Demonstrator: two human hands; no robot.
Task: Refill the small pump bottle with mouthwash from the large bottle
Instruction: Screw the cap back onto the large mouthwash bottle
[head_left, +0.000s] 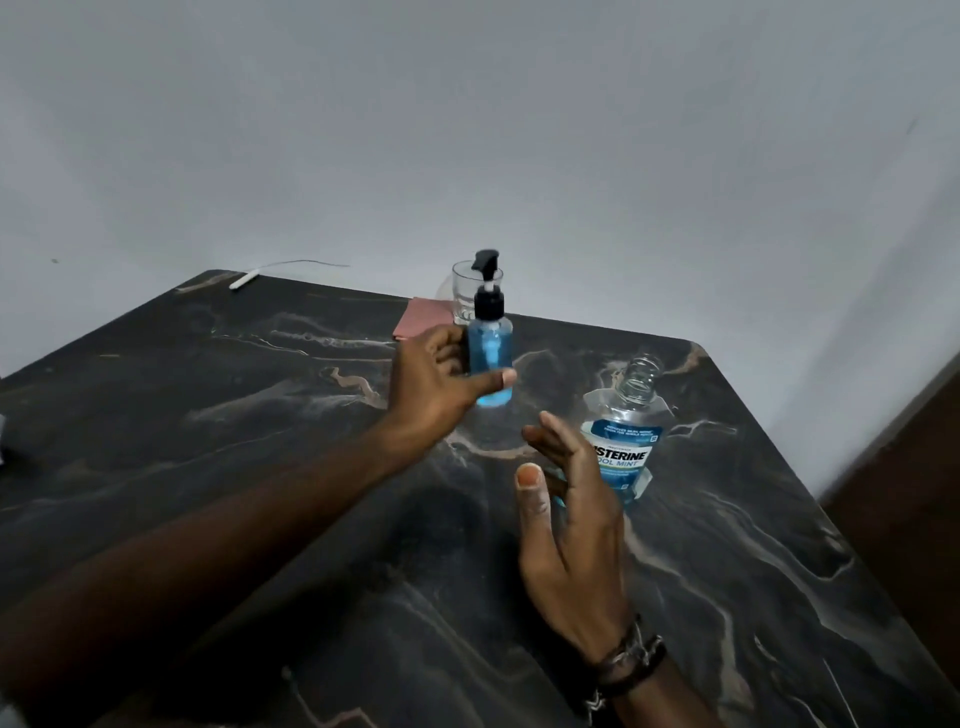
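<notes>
The small pump bottle (490, 348) stands upright near the table's middle, its black pump fitted on top and blue mouthwash filling its body. My left hand (436, 384) wraps around its lower part, thumb across the front. The large mouthwash bottle (626, 431) stands to the right with no cap on its neck; its upper part looks clear and blue shows at the base. My right hand (566, 519) hovers in front of the large bottle with fingers spread, holding nothing.
A clear drinking glass (465, 296) stands behind the pump bottle, beside a pink folded cloth (421, 319). A white cable (249, 278) lies at the far left corner of the dark marble-patterned table (260, 415). The grey wall is close behind.
</notes>
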